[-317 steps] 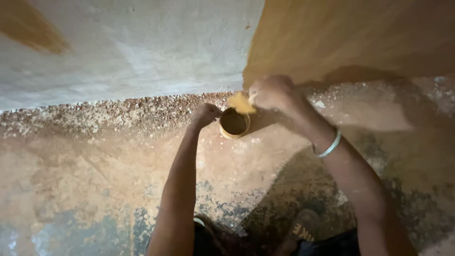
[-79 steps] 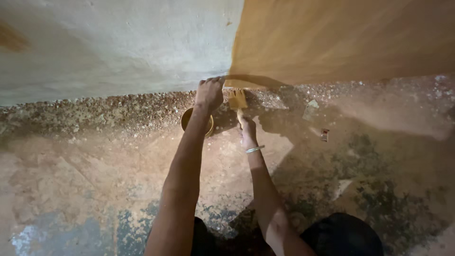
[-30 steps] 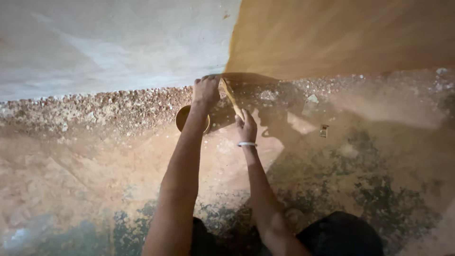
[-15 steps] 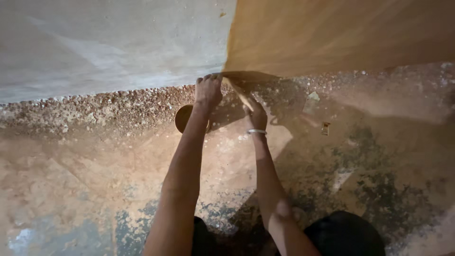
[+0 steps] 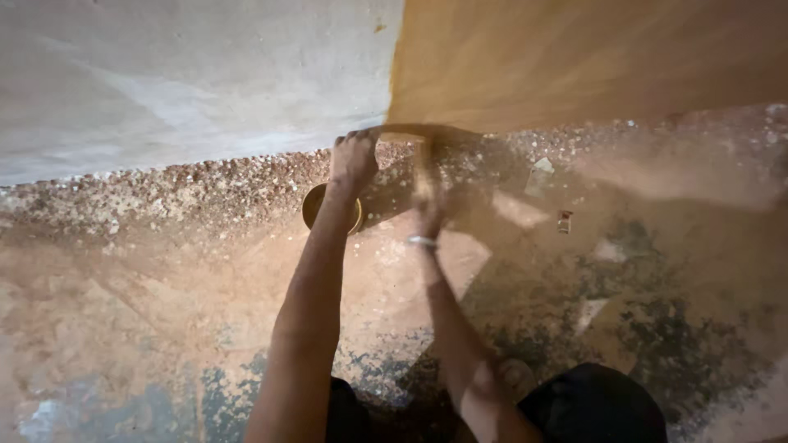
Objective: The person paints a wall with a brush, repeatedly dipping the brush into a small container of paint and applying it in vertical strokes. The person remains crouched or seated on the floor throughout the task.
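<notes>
Two hands low at the foot of the wall [image 5: 574,57]: left hand [image 5: 353,157] closed on the rim of the paint tin [image 5: 316,207] standing on the floor [image 5: 164,295], right hand [image 5: 427,209] blurred, apparently gripping a brush, grip not clear.

Tin [image 5: 316,215] left of right hand [image 5: 427,209], below wall [image 5: 189,74]

We see a wall split in two colours: pale grey-white plaster [image 5: 189,74] left of the small yellow-brown paint tin [image 5: 313,207], and ochre-yellow paint [image 5: 591,57] to its right. The floor [image 5: 164,295] below the tin is reddish-brown, speckled white near the wall and blotched dark blue-grey lower down. A silver bangle [image 5: 422,241] rings the wrist.
</notes>
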